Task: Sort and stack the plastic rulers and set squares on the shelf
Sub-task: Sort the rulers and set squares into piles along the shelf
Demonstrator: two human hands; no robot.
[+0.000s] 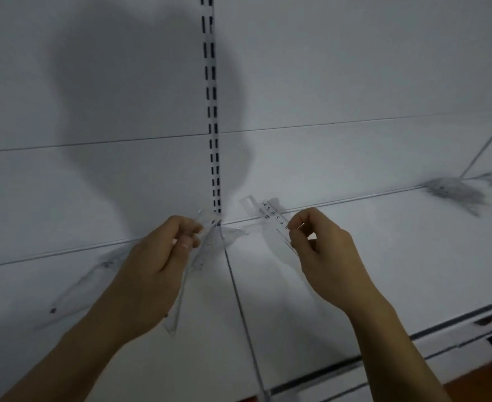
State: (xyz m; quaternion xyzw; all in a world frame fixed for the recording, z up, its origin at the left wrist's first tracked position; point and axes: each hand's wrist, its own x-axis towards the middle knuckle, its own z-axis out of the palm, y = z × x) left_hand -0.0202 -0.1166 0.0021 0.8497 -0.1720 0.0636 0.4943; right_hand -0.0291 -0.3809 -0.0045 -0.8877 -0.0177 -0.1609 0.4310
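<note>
left hand (163,256) grip pinches set square (207,250) (clear) | right hand (323,250) grip pinches ruler (273,217)

Rulers and set squares laid out along the shelf, two more held above it

A slotted upright (213,140) is set at 12 o'clock, behind the shelf (355,256). The left hand (163,256) is placed at 10 o'clock with a set square (194,265) pinched over the shelf; the right hand (323,250), at 2 o'clock, pinches a ruler (276,221). One pile (453,192) is seen far out at 3 o'clock, against the back, and loose pieces (85,282) lie at 9 o'clock.
</note>
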